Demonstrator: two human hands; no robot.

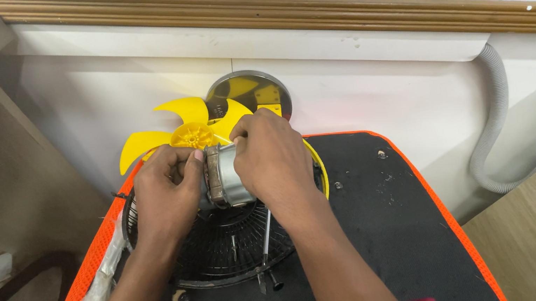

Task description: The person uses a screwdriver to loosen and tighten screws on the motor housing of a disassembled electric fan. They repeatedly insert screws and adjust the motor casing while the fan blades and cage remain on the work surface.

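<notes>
Both hands, left hand (168, 190) and right hand (274, 156), close around the fan motor (224, 176) at frame centre, steadying it behind the yellow fan blade (189, 132).

We are counting two hands, the left hand (164, 187) and the right hand (274, 160), both closing on one silver motor (224, 176). We are seeing one yellow fan blade wheel (191, 135) with four blades showing, one black wire fan guard (225, 245) and one screwdriver (266, 250) lying on one black surface (378, 226) with an orange edge. We are also counting one round metal disc (246, 91) and one grey corrugated hose (499, 123) by the wall.
</notes>
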